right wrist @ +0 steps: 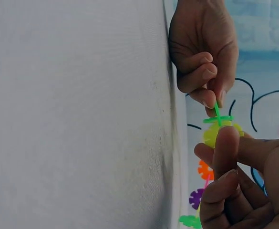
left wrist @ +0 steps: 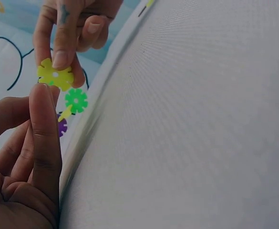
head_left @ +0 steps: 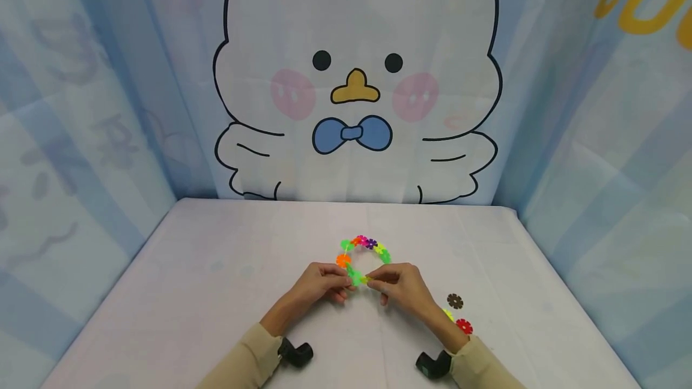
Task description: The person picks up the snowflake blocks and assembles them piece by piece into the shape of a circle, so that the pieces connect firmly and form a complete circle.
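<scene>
Both my hands are closed in pinches, brought nearly together over the white cloth-covered table (head_left: 243,257). My left hand (head_left: 323,282) pinches a bright green, slotted plastic disc (right wrist: 217,110), which the right wrist view shows edge-on, between thumb and fingers. My right hand (head_left: 404,286) grips a yellow, flower-shaped plastic disc (left wrist: 56,76) with notches round its rim, thumb on one face and fingers behind. The green and yellow pieces meet between my fingertips, at the near side of a loop of small multicoloured plastic discs (head_left: 370,244); green, orange, pink, purple and yellow ones curve round beyond my hands. My fingers hide part of it, so I cannot tell whether the loop is fully joined. Beside my right forearm lie a dark brown notched disc (head_left: 455,301) and a red notched disc (head_left: 464,326), with a loose yellow piece (head_left: 448,314) partly covered by that arm. My beige sleeves (head_left: 251,354) reach to the wrists.
</scene>
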Motion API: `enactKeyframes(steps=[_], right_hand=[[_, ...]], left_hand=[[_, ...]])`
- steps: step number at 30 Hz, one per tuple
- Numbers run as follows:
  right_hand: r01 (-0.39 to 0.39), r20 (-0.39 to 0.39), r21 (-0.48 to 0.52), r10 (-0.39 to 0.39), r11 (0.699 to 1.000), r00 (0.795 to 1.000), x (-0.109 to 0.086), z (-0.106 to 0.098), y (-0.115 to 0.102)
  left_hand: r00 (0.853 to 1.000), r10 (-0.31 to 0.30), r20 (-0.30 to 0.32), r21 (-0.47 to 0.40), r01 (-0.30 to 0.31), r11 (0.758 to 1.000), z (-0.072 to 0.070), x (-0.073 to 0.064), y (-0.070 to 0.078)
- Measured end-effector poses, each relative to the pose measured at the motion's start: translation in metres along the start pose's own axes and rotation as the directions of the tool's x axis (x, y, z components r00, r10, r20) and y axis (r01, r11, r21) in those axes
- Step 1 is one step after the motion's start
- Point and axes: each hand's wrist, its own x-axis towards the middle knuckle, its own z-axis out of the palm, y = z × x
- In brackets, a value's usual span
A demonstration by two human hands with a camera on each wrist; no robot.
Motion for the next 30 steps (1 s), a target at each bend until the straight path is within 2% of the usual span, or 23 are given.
enactKeyframes(steps=[5, 14, 26, 30], right_hand=[[0.004, 0.001, 0.024, -0.004, 1.0, 1.0, -0.0006, 0.0025, -0.0007], [-0.049, 0.005, 0.05, 0.049, 0.998, 0.999, -0.0003, 0.006, -0.0028], [-0.073, -0.015, 0.013, 0.073, 0.997, 0.997, -0.0002, 0.0059, -0.0029], [-0.082, 0.004, 0.021, 0.082, 0.996, 0.997, -0.0013, 0.0053, -0.0019]], left_hand=[[1.0, 0.006, 0.009, 0.012, -0.006, 1.0, -0.0009, -0.0009, 0.0001], [1.0, -0.003, -0.006, 0.031, 0.003, 1.0, -0.0012, -0.001, 0.0012], [1.0, -0.005, -0.031, 0.014, 0.005, 1.0, 0.0011, -0.0022, 0.003], [0.999, -0.005, -0.049, -0.007, 0.005, 1.0, 0.0023, -0.001, 0.0019]])
